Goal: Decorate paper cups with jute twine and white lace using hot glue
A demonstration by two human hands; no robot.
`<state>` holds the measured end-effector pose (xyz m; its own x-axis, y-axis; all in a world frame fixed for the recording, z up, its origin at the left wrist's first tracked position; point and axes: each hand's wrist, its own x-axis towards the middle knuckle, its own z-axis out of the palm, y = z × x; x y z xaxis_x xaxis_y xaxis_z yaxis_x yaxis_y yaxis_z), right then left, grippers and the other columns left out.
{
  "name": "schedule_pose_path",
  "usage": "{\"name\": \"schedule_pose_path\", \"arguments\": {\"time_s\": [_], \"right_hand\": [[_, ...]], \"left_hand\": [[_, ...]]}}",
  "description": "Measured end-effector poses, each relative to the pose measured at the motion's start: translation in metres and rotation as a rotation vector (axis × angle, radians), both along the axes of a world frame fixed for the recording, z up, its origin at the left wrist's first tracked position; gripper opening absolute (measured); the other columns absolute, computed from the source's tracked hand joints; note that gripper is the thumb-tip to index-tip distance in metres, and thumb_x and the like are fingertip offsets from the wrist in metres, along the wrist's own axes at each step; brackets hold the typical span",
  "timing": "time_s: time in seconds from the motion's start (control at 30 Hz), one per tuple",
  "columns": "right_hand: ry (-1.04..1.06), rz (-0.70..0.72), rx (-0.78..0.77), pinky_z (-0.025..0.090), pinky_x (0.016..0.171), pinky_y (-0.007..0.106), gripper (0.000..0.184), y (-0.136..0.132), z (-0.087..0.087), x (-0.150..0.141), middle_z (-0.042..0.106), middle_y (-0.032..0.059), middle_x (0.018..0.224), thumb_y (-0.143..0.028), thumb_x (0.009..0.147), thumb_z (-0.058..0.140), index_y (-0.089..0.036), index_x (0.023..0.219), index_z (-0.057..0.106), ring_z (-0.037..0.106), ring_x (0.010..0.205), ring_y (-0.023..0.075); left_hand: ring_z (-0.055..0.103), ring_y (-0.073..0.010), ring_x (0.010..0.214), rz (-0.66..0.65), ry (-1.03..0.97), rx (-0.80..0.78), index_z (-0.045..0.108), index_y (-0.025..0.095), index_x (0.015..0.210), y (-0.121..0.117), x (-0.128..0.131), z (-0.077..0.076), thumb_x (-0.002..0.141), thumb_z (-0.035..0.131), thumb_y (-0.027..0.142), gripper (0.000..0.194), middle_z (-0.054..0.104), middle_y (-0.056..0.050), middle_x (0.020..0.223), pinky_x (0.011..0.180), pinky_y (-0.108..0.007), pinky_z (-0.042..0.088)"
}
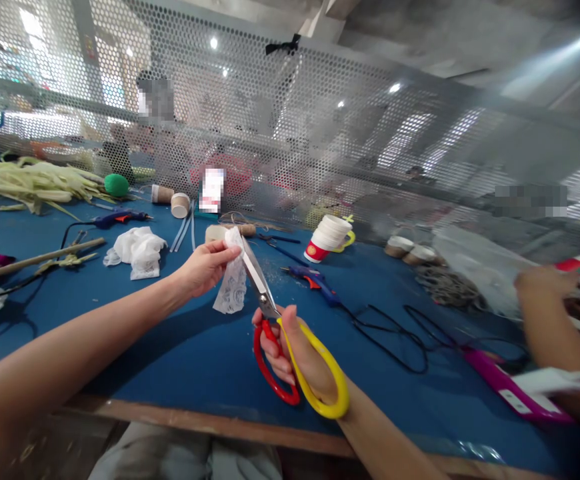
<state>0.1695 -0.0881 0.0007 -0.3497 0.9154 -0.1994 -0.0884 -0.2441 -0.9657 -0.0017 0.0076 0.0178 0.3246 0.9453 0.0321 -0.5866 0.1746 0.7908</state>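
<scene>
My left hand (209,265) pinches a strip of white lace (232,288) between thumb and fingers, and its lower end hangs down above the table. In my right hand (290,353) is a pair of scissors (263,293) with one red and one yellow handle. The scissors point up and away from me, with their blades right beside the lace near my left fingertips. Whether the blades touch or cut the lace, I cannot tell. A crumpled heap of white lace (139,249) lies on the table to the left of my left hand.
On the blue table (180,360) a blue glue gun (315,281) trails a black cable to the right. Stacked paper cups (328,238) stand behind it. A purple power strip (513,387) and another person's hand (545,283) are at the right. A perforated metal screen (270,127) closes the back.
</scene>
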Motion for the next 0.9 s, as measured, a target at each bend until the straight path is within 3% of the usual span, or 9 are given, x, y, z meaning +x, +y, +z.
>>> {"name": "schedule_pose_path", "arguments": {"time_s": [0.2,0.57,0.9], "right_hand": [[0.023,0.017,0.008,0.025,0.028,0.012,0.067,0.0003,-0.0017,0.0016,0.042,-0.0086,0.051,-0.079,0.062,0.046,-0.019,0.092,0.047,0.026,0.033,0.0015],[-0.013,-0.001,0.036,0.025,0.029,0.013,0.061,0.0002,0.0029,-0.0010,0.040,-0.0081,0.052,-0.076,0.066,0.045,-0.019,0.089,0.048,0.025,0.035,0.0026],[0.009,0.003,-0.002,0.025,0.029,0.013,0.065,-0.0005,0.0039,-0.0006,0.041,-0.0076,0.052,-0.078,0.061,0.048,-0.019,0.088,0.049,0.026,0.036,0.0024]], "left_hand": [[0.059,-0.0104,0.052,-0.014,0.006,0.004,0.064,0.011,0.065,0.0005,0.0000,-0.0010,0.059,0.077,0.018,0.016,0.065,-0.001,0.058,0.056,-0.023,0.045],[0.058,-0.0077,0.053,-0.013,-0.004,-0.001,0.066,0.010,0.065,-0.0018,0.0012,-0.0007,0.058,0.077,0.016,0.014,0.066,-0.001,0.059,0.057,-0.019,0.044],[0.057,-0.0077,0.055,-0.006,0.017,0.032,0.066,0.012,0.066,0.0002,0.0010,-0.0017,0.065,0.072,0.012,0.006,0.065,0.000,0.060,0.060,-0.022,0.042]]}}
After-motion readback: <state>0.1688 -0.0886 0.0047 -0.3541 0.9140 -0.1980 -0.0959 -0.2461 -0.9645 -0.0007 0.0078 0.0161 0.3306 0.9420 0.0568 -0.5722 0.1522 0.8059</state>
